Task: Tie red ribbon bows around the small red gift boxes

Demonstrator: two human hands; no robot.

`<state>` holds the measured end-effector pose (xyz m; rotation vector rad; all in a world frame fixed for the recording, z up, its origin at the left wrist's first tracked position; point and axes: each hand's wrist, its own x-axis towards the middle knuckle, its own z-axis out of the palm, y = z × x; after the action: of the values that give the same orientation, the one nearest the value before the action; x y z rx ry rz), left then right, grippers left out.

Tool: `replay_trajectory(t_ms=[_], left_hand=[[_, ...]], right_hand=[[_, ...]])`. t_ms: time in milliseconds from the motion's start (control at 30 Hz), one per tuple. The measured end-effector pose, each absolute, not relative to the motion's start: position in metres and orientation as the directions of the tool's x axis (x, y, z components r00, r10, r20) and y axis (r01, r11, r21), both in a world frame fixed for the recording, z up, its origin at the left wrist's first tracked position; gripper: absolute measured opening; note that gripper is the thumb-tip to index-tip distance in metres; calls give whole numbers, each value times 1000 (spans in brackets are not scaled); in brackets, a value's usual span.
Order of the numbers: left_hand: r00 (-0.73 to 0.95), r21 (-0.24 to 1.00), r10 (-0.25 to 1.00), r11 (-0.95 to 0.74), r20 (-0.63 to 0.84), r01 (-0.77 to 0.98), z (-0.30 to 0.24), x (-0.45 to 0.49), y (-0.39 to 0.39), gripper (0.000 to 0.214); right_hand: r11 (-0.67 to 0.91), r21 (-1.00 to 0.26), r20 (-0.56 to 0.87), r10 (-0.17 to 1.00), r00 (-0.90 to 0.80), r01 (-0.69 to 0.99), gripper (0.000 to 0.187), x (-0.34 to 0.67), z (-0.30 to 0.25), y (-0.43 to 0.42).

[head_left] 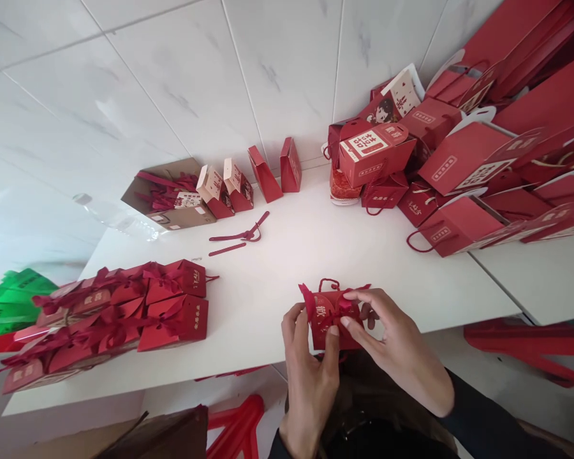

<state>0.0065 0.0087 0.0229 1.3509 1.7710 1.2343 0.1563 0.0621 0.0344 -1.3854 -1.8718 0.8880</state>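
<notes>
A small red gift box (321, 331) with pale lettering sits at the table's front edge, between my two hands. A dark red ribbon (308, 299) is tied around it, with ends sticking up on both sides, and a cord loop shows behind. My left hand (310, 376) grips the box's left side, fingers on the far side and thumb pressed on the front near the knot. My right hand (397, 338) pinches the ribbon's right loop between thumb and forefinger. The other fingers of my right hand curl beside the box.
Rows of ribboned red boxes (172, 319) stand at left. Behind are a carton of ribbons (176, 220), loose ribbon strips (239, 237) and several small wedge-shaped boxes (266, 175). Red boxes (377, 153) are heaped at right against the tiled wall (287, 70). Red stools (239, 427) stand below.
</notes>
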Motion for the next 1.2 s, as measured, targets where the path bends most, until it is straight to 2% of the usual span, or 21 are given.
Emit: replay_trajectory(t_ms=[200,400,500,667,867,1067,1200], left_hand=[[-316,855,938,42,145,517,9,7,13,37],[-325,885,936,36,133,465,13,4,13,30],[-349,888,928,45,132,457,14,4,14,30],[-381,954,919,20,100,299,22,4,17,20],[-426,973,904,71,30,220,25,4,19,29],[-598,974,793,211,-119,85,15,4,13,39],[-624,977,764,214,-163,7,22,6,12,45]], right_hand=[[248,-788,118,959,-256,563,24,148,23,60],[237,-805,94,956,-278,543,26,147,32,64],[203,-834,73,962,-262,513,21,149,36,65],[127,-883,34,978,-208,453,11,153,43,65],[42,-929,-30,982,-188,367,12,154,46,62],[-45,-952,-83,990,-115,302,14,156,31,64],[-82,-955,-112,989,-94,285,13,158,26,65]])
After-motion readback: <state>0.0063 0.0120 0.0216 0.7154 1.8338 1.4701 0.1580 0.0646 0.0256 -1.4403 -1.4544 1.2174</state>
